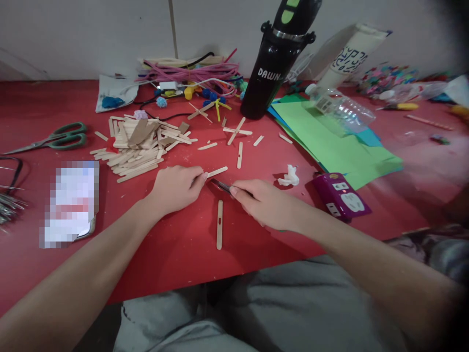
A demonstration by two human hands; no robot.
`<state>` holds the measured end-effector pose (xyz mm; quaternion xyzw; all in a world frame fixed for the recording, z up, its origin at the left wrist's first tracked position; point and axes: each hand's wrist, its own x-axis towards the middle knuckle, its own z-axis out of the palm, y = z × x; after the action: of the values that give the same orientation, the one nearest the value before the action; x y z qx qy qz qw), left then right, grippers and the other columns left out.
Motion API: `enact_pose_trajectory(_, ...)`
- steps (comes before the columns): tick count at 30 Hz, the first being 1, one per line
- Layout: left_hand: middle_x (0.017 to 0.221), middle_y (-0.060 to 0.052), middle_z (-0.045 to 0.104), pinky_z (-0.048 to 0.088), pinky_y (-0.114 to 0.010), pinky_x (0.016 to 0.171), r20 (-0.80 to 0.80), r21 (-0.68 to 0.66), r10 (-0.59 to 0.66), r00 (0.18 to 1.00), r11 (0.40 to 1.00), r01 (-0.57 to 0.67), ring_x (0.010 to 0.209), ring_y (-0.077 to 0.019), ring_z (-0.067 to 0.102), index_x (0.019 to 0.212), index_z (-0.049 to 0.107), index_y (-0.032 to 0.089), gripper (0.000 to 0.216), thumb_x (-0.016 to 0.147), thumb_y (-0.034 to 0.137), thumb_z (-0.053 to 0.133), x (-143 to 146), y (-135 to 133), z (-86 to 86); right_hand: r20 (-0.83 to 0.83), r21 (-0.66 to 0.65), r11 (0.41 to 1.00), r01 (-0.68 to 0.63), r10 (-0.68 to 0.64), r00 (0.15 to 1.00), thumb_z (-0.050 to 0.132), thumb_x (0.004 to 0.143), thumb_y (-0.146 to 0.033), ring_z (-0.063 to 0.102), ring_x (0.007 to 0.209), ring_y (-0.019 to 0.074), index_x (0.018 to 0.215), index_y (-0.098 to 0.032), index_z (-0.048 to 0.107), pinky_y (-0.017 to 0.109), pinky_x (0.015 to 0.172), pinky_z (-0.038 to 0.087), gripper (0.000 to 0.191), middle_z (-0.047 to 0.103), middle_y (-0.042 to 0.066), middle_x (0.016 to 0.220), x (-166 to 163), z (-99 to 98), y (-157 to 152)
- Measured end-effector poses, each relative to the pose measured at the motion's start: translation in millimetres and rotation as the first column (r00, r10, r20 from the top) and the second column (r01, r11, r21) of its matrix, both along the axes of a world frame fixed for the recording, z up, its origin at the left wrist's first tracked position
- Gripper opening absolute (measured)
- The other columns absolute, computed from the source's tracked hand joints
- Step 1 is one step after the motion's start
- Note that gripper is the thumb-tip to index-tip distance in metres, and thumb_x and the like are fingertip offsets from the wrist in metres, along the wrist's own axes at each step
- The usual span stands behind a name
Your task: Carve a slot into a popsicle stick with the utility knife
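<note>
Left hand (179,188) pinches wooden stick (219,171) | right hand (266,201) grips dark tool (222,186) | near worktop's front edge (176,283) | slip could nick fingertips (205,176)

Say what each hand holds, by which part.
The left hand grips a wooden stick by its left end; the right hand holds a dark knife-like tool by its rear part.

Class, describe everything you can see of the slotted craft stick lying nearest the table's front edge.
The slotted craft stick is pale, flat and narrow, wooden by its look, with rounded ends. A lengthwise opening near its middle shows red through it. It lies lengthwise toward the person on the red table, nearer the front edge than the left hand and right hand. Only the table touches it.
</note>
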<state>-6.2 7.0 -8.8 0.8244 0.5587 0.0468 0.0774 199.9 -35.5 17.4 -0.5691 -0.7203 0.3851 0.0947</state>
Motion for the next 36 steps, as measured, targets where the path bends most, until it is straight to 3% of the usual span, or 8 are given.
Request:
enact_pose_trajectory(4,0.071,-0.004,0.067,0.019,-0.029,0.052,0.016,-0.011,-0.002,1.000,1.000,0.002,0.071,-0.0205,0.061,0.080,0.064,0.023,0.040,0.093,0.045,0.034,0,0,-0.8,-0.091,-0.177,0.981,0.075,-0.092,0.992,0.036,0.097,-0.043,0.047,0.043,0.0098,0.075,-0.022,0.045,0.025,0.041,0.033,0.032,0.051,-0.002,0.062,5,-0.8,-1)
enact_pose_trajectory(7,0.069,-0.003,0.066,0.019,-0.029,0.052,0.028,-0.025,0.003,1.000,1.000,-0.002,0.069,-0.0197,0.060,0.078,0.062,0.023,0.039,0.092,0.046,0.034,0,1,-0.4,-0.128,-0.232,0.969,0.086,-0.119,0.985,0.047,0.092,-0.041,0.051,0.046,0.0110,0.097,-0.023,0.051,0.024,0.040,0.037,0.019,0.055,-0.002,0.068,13,2.0,-1)
enact_pose_trajectory(11,0.068,-0.003,0.063,0.020,-0.029,0.052,0.084,-0.028,0.049,0.995,0.998,-0.047,0.065,-0.0179,0.056,0.074,0.058,0.021,0.039,0.093,0.046,0.034,-1,2,0.6,-0.188,-0.087,0.994,0.069,-0.084,0.979,0.056,0.088,-0.031,0.056,0.056,0.0113,0.113,-0.022,0.050,0.025,0.052,0.047,0.028,0.061,0.000,0.083,26,2.9,1)
enact_pose_trajectory(16,0.071,-0.004,0.065,0.022,-0.029,0.053,0.125,0.001,0.153,0.980,0.988,-0.154,0.066,-0.0186,0.057,0.078,0.058,0.021,0.034,0.093,0.043,0.036,-1,4,-0.9,-0.152,0.064,0.997,0.042,-0.032,0.988,0.042,0.097,-0.041,0.064,0.060,0.0161,0.120,-0.022,0.059,0.030,0.062,0.052,0.035,0.064,-0.001,0.068,27,-6.2,2)
enact_pose_trajectory(21,0.071,-0.004,0.065,0.021,-0.030,0.053,0.077,0.015,0.144,0.987,0.989,-0.146,0.068,-0.0201,0.059,0.079,0.059,0.021,0.033,0.092,0.041,0.036,0,5,-2.2,-0.058,0.355,0.935,-0.010,0.033,0.998,0.048,0.094,-0.032,0.067,0.096,0.0221,0.119,-0.022,0.061,0.033,0.081,0.051,0.030,0.071,0.005,0.107,19,-12.4,2)
enact_pose_trajectory(25,0.072,-0.004,0.066,0.021,-0.030,0.052,0.065,0.014,0.144,0.987,0.989,-0.145,0.068,-0.0206,0.060,0.079,0.059,0.021,0.034,0.092,0.041,0.036,0,3,-2.1,-0.058,0.375,0.923,-0.091,0.121,0.991,0.052,0.092,-0.027,0.067,0.102,0.0220,0.126,-0.022,0.058,0.032,0.083,0.052,0.035,0.071,0.005,0.113,21,-11.2,2)
enact_pose_trajectory(28,0.075,-0.005,0.068,0.021,-0.030,0.052,0.057,0.021,0.149,0.987,0.988,-0.150,0.070,-0.0215,0.061,0.081,0.060,0.022,0.032,0.092,0.040,0.036,0,3,-2.3,-0.068,0.372,0.924,-0.085,0.119,0.991,0.046,0.096,-0.028,0.066,0.108,0.0221,0.129,-0.023,0.057,0.034,0.089,0.053,0.035,0.071,0.003,0.114,24,-13.5,2)
enact_pose_trajectory(36,0.079,-0.005,0.070,0.022,-0.031,0.053,0.050,0.039,0.156,0.987,0.987,-0.158,0.072,-0.0224,0.063,0.084,0.062,0.021,0.034,0.093,0.040,0.035,0,3,-3.0,-0.092,0.520,0.852,-0.063,0.129,0.987,0.045,0.095,-0.023,0.060,0.119,0.0210,0.135,-0.022,0.056,0.037,0.100,0.050,0.041,0.063,0.004,0.131,19,-29.5,4)
